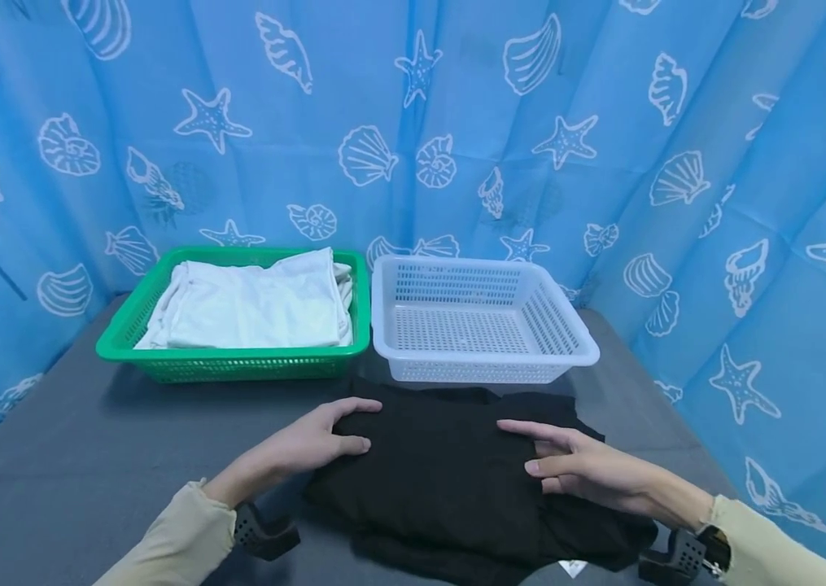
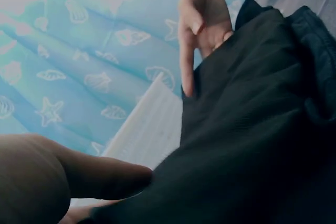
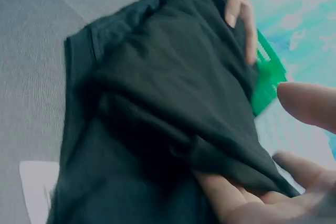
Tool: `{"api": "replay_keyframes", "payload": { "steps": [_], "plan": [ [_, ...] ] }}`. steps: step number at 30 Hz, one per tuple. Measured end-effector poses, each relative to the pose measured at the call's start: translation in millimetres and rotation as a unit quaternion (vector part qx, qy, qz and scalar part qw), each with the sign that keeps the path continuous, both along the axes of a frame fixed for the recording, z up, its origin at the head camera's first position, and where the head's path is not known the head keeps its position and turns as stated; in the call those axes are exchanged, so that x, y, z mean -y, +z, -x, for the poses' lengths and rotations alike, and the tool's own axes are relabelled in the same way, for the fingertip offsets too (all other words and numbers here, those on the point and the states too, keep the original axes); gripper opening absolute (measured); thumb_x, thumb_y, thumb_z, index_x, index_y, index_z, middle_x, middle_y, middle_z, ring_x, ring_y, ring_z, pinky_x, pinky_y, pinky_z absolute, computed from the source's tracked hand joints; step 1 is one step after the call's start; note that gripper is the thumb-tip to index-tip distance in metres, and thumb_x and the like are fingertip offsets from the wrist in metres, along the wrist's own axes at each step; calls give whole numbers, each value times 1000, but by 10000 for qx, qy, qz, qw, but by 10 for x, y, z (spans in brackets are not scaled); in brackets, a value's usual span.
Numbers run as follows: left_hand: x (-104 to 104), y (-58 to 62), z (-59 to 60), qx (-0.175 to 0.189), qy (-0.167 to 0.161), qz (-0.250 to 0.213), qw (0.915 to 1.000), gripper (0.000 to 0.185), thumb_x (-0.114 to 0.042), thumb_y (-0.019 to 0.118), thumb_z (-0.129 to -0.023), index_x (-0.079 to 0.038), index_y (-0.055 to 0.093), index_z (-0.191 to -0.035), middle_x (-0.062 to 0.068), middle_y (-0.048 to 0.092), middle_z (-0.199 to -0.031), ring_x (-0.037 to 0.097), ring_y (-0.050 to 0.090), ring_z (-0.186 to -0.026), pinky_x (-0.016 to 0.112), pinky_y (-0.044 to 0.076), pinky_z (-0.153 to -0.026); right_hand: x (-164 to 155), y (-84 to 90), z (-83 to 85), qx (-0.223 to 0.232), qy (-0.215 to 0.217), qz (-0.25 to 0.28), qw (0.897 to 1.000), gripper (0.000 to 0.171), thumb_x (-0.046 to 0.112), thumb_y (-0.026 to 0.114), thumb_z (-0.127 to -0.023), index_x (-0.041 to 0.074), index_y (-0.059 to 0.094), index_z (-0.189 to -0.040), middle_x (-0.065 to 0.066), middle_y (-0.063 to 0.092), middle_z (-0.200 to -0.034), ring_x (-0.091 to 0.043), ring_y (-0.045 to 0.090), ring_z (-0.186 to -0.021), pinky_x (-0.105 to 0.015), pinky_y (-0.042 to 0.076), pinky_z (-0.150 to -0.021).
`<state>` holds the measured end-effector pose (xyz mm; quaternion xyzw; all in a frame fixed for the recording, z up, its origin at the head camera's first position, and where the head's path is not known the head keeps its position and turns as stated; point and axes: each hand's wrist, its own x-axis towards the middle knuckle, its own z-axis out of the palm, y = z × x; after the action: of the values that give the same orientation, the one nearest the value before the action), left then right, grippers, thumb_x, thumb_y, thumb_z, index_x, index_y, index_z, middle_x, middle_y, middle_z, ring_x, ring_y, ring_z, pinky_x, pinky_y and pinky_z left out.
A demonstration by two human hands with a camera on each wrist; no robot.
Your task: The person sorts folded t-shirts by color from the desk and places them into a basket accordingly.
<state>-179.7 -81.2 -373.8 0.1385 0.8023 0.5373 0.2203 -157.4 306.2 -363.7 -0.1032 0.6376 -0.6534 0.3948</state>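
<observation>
A black folded garment point(image 1: 449, 480) lies on the grey table in front of me; its exact kind cannot be told. My left hand point(image 1: 321, 437) is at its left edge, thumb and index finger spread apart over the cloth. At the right edge is my right hand point(image 1: 584, 468), index finger straight and thumb held off the fabric. In the right wrist view, the fingers of that hand point(image 3: 262, 203) pass beneath a raised fold of the garment point(image 3: 178, 72). Cloth hides some fingertips of both hands. A white label point(image 1: 572, 567) shows at the garment's lower edge.
Behind the garment stand a green basket point(image 1: 251, 353) with folded white cloths point(image 1: 255, 305) on the left and a white perforated basket point(image 1: 486, 358) on the right. A blue shell-patterned curtain point(image 1: 413, 122) hangs behind the grey table point(image 1: 185, 439).
</observation>
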Motion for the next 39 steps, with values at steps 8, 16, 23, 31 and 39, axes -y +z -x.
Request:
{"api": "replay_keyframes", "payload": {
  "steps": [8, 16, 23, 31, 39],
  "plan": [
    [-54, -35, -13, -184, -61, -179, 9997, 53, -9, 72, -90, -12, 55, -140, 13, 48, -136, 25, 54, -110, 48, 44, -92, 207, -148, 2, -662, -594, -272, 9957, 76, 0, 68, -90, 7, 30, -155, -21, 48, -141, -34, 55, -121, -47, 50, -92],
    [-12, 111, -64, -559, -396, -684, 9953, 60, -10, 69, -93, -19, 47, -148, 9, 52, -137, 23, 55, -118, 44, 47, -94, 127, 75, 54, -1539, -1089, 71, 9820, 78, -6, 66, -89, 11, 30, -156, -17, 43, -148, -29, 52, -126, -44, 49, -94],
    [-20, 410, -215, -1589, -797, -1455, 9733, 65, -15, 69, -95, -28, 40, -151, 0, 42, -148, 18, 51, -125, 34, 47, -96, -45, 534, 124, -2082, -846, 147, 9743, 73, -9, 58, -94, 14, 29, -156, -12, 32, -155, -29, 48, -130, -43, 47, -97],
    [-140, 537, 101, -2162, -843, -1410, 9624, 70, -6, 67, -94, -24, 35, -153, -3, 36, -151, 16, 50, -125, 36, 46, -99, -99, 914, 450, -2826, -1019, -148, 9537, 71, -9, 59, -93, 14, 33, -155, -13, 29, -154, -23, 48, -127, -32, 46, -97],
    [-250, 628, 827, -2490, -479, -778, 9642, 69, -6, 70, -92, -24, 40, -150, 2, 42, -145, 21, 50, -123, 42, 42, -101, -151, 1036, 1178, -2974, -1124, -200, 9479, 74, -17, 58, -89, 12, 36, -154, -15, 32, -153, -23, 48, -128, -32, 49, -94]
  ]
}}
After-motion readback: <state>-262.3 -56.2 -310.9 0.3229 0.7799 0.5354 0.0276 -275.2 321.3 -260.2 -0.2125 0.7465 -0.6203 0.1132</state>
